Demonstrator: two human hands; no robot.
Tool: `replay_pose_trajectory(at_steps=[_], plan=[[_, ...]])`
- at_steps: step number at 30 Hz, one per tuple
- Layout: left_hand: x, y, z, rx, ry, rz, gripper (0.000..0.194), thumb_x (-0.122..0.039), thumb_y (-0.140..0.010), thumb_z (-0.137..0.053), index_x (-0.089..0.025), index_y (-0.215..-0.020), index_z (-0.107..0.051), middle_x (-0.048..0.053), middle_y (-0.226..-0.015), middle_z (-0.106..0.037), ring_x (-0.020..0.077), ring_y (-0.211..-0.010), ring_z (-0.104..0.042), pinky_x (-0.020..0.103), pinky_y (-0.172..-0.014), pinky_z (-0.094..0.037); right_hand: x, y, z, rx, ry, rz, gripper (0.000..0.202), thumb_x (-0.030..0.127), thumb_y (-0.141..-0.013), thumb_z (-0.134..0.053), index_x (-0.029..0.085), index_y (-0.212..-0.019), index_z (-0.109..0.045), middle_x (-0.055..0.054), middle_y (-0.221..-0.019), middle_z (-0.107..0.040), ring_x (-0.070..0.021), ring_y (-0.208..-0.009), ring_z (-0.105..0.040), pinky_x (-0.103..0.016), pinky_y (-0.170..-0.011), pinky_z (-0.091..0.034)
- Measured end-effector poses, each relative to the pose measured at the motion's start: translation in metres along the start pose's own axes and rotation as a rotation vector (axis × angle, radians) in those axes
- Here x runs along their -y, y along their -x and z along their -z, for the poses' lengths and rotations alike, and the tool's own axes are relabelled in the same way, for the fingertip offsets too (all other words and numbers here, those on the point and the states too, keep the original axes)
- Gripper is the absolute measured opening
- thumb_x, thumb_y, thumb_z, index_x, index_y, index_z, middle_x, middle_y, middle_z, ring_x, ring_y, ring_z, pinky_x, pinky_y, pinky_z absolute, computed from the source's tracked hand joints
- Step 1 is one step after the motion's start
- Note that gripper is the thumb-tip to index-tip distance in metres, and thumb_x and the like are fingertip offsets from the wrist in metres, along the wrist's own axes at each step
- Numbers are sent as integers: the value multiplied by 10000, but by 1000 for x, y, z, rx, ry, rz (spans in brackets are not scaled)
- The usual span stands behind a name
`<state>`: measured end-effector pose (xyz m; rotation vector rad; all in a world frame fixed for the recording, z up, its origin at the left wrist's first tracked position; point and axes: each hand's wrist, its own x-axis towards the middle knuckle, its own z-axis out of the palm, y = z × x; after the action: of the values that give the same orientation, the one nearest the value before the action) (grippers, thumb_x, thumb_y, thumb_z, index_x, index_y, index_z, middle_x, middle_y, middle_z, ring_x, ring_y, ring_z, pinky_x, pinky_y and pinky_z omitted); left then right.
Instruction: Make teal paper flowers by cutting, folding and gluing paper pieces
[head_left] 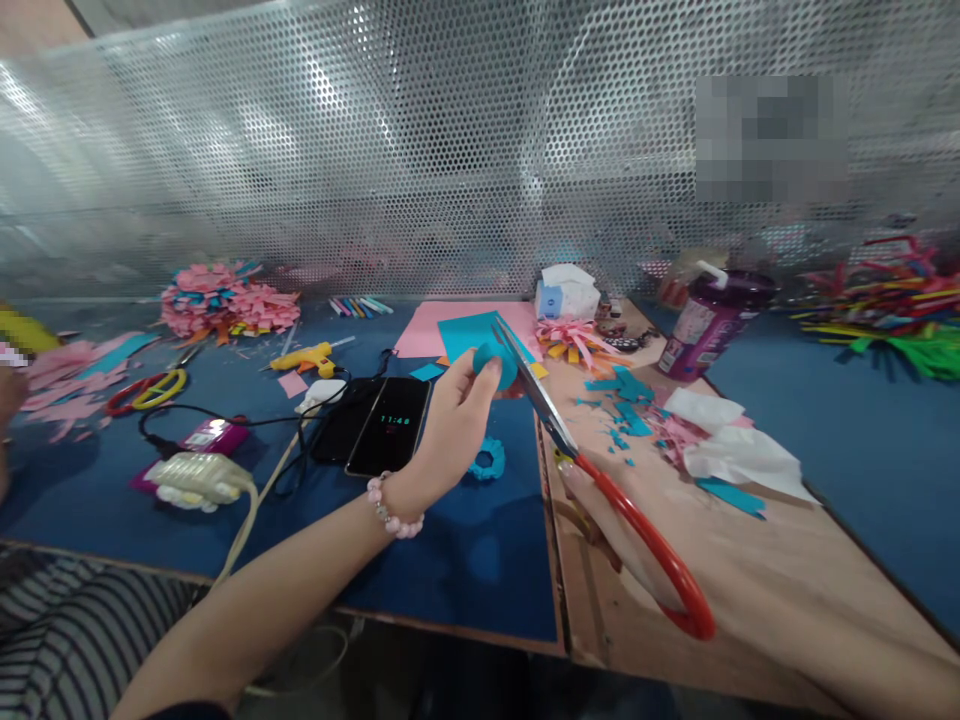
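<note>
Pinched between the fingers of my left hand (459, 405) is a small blue paper piece (491, 366) with a rounded edge. My right hand (615, 520) grips a pair of red-handled scissors (551, 420), their blades pointing up and away beside that paper. Whether the blades touch it I cannot tell. Behind my left hand a blue sheet (466, 330) overlaps a pink sheet (424, 328). Below the hand lies a ruffled blue ring (489, 460). Blue paper scraps (630, 405) are scattered past the scissors, on the right.
Left of my hand lie a phone (391, 430), a yellow glue gun (306, 358), a power strip (201, 480) with cords and another pair of scissors (154, 391). A purple bottle (709, 325), a tissue pack (566, 297) and crumpled tissue (739, 450) are right. A perforated metal panel (465, 150) stands behind.
</note>
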<state>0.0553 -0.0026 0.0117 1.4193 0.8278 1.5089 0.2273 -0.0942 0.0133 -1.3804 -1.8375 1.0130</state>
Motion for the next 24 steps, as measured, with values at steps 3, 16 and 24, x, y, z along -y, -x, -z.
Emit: replay_pose_trajectory(at_steps=[3,16,24], plan=[[2,0,-1,-1,4,-4,190,-350,-880,-585,-195,-769,-572,-13,-632,-528,112,-612,-519,237,-580,-446,0,0,0,-2,20,-4,273,351,-945,-523,180,-1145,-599,-83,-1145,-613,-160,-933,-615,-346,-799,-550],[2,-2,2,68,4,-23,177,-357,-888,-551,-200,-819,-594,0,-710,-548,114,-659,-514,239,-646,-486,2,2,1,-2,114,3,297,363,-940,-528,184,-1168,-592,-90,-1181,-600,-178,-978,-608,-375,-831,-543],[1,-4,5,114,21,-28,214,-347,-888,-542,-196,-736,-540,-19,-697,-467,97,-628,-448,246,-695,-514,9,3,6,30,164,21,254,354,-947,-519,187,-1116,-609,-79,-1111,-623,-146,-896,-616,-323,-766,-553]])
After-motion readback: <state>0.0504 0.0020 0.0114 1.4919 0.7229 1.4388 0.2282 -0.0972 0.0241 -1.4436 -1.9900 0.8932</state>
